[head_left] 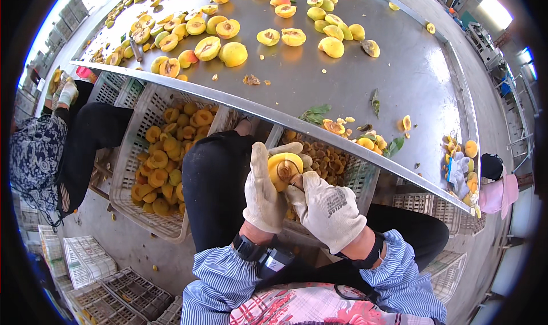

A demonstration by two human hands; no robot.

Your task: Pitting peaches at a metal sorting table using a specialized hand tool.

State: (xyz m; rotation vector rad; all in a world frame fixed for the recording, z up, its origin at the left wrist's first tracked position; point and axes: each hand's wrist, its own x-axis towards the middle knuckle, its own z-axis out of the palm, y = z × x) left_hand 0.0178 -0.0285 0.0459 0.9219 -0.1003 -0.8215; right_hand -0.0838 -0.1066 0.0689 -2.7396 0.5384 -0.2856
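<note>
Left hand [265, 191]: in an off-white knit glove, raised nearly upright from the wrist, palm turned inward; fingers closed around a fruit half, with one digit upright along its left side and others showing behind it.

Right hand [331, 208]: in a matching glove with dark print on the back; slanted up and leftward from the wrist, back of the hand uppermost, fingers curled in and tips at the lower right edge of the fruit half. Whether a tool is gripped there: cannot tell.

Fruit half [283, 166]: yellow, brown at the centre, cut face up toward the viewer; held between both hands, just short of the near edge of the metal table [297, 81], above a crate of brownish pits [329, 158].

Forearms: angled inward from the lower edge, in blue-and-white striped sleeves [221, 276]; dark band at each wrist.

To the left: pale crate [121, 174] of yellow fruit halves.
</note>
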